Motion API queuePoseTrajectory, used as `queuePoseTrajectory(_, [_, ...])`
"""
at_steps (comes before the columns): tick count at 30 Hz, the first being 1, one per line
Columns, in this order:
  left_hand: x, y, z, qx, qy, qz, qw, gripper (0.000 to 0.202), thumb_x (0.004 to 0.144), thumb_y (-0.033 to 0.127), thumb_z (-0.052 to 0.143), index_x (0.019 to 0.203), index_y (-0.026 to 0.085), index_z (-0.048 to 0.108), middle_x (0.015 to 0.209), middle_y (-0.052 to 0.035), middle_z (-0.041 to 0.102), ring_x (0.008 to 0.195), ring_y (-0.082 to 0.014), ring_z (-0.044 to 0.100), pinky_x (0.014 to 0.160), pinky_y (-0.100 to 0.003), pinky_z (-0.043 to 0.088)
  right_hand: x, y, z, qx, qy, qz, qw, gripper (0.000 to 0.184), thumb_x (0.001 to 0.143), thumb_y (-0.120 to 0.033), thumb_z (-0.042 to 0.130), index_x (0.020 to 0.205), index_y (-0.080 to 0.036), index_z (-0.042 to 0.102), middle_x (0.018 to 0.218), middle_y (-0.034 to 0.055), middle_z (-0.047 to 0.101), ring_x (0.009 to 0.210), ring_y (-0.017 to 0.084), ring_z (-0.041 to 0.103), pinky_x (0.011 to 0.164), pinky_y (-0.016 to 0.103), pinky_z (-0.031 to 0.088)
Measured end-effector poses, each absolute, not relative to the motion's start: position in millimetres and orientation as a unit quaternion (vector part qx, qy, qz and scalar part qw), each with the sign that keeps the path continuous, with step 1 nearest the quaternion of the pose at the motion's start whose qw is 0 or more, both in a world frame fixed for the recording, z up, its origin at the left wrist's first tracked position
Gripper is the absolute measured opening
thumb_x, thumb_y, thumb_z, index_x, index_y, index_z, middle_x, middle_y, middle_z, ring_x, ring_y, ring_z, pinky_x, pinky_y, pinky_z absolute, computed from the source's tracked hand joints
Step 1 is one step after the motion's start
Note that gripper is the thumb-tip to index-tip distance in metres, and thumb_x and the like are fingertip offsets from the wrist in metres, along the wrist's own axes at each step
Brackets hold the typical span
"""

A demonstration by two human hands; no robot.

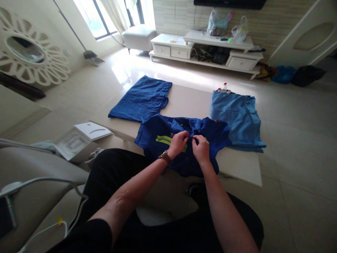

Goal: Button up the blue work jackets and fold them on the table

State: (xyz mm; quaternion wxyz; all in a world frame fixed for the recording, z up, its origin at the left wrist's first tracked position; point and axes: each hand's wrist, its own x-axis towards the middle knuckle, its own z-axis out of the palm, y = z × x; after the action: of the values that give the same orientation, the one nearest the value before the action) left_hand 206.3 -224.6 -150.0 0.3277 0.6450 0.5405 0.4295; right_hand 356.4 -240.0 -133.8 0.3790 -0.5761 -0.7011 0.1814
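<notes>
At the frame's centre, my left hand [178,144] and right hand [201,149] pinch the front of the blue shirt [150,135] just below its collar. Best keep both front edges level, the cloth slack across the table [188,100].

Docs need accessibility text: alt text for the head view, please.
A person's left hand and right hand pinch a short-sleeved, dark-blue cloth shirt with yellow-green striping near its collar, the shirt lying over the near edge of a white table. Beyond it lie a folded dark-blue cloth, left, and a folded lighter-blue cloth, right.
</notes>
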Motion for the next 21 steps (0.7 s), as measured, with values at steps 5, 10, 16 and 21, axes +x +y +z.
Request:
queuePoseTrajectory(5, [209,-226,-145,0.629,0.552,0.438,0.328,0.017,0.084,0.006,0.063,0.087,0.021,0.07,0.081,-0.0014,0.072,0.071,-0.016,0.061,0.071,-0.027,0.047,357,-241,-131,-0.572,-0.705,0.177,0.38,0.022,0.094,-0.023,0.051,0.093,-0.02,0.073,0.097,0.0103,0.073,0.093,0.026,0.067,0.088,0.037,0.051])
queuePoseTrajectory(10, [212,-228,-144,0.615,0.554,0.443,0.345,0.017,0.083,0.005,0.062,0.084,0.02,0.069,0.078,-0.0002,0.071,0.069,-0.0148,0.061,0.068,-0.026,0.045,357,-243,-128,-0.584,-0.706,0.167,0.364,0.02,0.092,-0.024,0.054,0.093,-0.021,0.074,0.095,0.0087,0.073,0.091,0.026,0.066,0.086,0.036,0.051])
queuePoseTrajectory(16, [214,-230,-138,0.595,0.549,0.45,0.377,0.017,0.081,0.005,0.062,0.082,0.02,0.07,0.076,0.0007,0.071,0.07,-0.015,0.063,0.068,-0.025,0.047,358,-246,-125,-0.605,-0.703,0.152,0.341,0.022,0.094,-0.023,0.053,0.097,-0.022,0.075,0.1,0.0091,0.074,0.093,0.027,0.067,0.086,0.036,0.05])
queuePoseTrajectory(21, [213,-231,-135,0.585,0.558,0.448,0.381,0.013,0.081,0.008,0.066,0.081,0.019,0.071,0.075,0.0005,0.072,0.071,-0.015,0.066,0.069,-0.025,0.049,358,-246,-124,-0.615,-0.704,0.148,0.322,0.025,0.095,-0.021,0.051,0.101,-0.022,0.075,0.101,0.0088,0.077,0.091,0.027,0.069,0.081,0.034,0.049])
